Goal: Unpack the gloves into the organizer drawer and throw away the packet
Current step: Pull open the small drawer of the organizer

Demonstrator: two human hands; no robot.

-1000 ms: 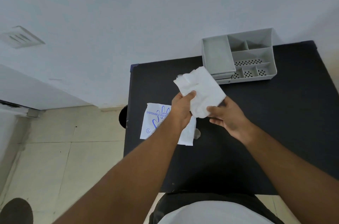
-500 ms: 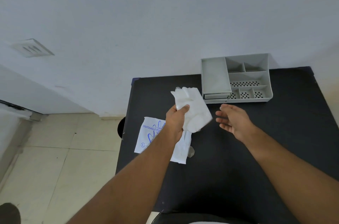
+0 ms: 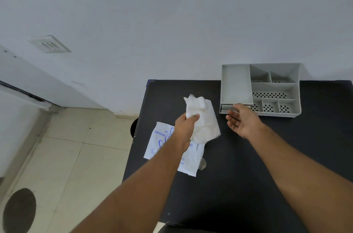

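Note:
My left hand (image 3: 186, 124) grips a bundle of white disposable gloves (image 3: 202, 120) above the black table (image 3: 248, 175). Under my left forearm lies the white packet (image 3: 187, 158) with blue print, flat on the table near its left edge. The grey organizer (image 3: 275, 91) stands at the table's back against the wall; its drawer front (image 3: 227, 107) shows at the lower left corner. My right hand (image 3: 242, 121) is open, palm toward the left, its fingertips at the drawer front. I cannot tell whether they touch it.
A small crumpled scrap of clear plastic (image 3: 202, 164) lies beside the packet. The table's left edge drops to a tiled floor (image 3: 66, 156). A dark round object (image 3: 19, 210) sits on the floor at the lower left. A white wall rises behind the table.
My right hand let go of the gloves and moved right and back to the organizer's drawer front. My left hand keeps the gloves. The camera view tilted so the organizer sits lower in frame.

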